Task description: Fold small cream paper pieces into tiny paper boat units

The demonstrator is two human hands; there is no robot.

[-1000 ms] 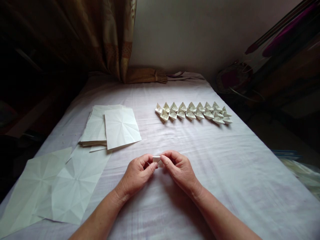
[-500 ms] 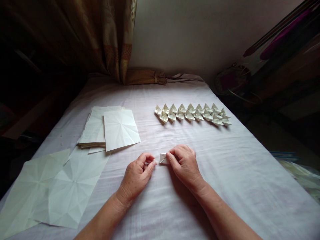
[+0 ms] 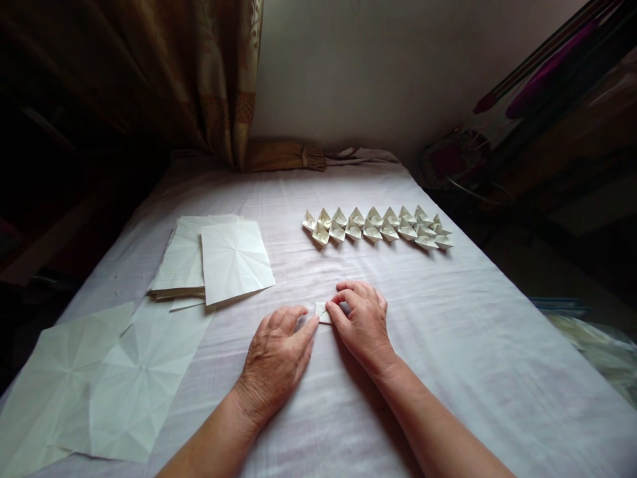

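A small folded piece of white paper lies on the white cloth between my hands. My right hand pinches it with thumb and forefinger, pressing it to the cloth. My left hand rests palm down beside it, fingers stretched flat, the forefinger tip touching the paper's left edge. Two rows of several small folded paper boats sit farther back on the right.
A stack of creased white sheets lies at the left, with larger creased sheets at the near left edge. A curtain hangs at the back. Dark clutter lines the right side beyond the cloth's edge.
The folded paper went from being held up between both hands down onto the cloth. My left hand let go, then opened flat beside it. My right hand kept its pinch.
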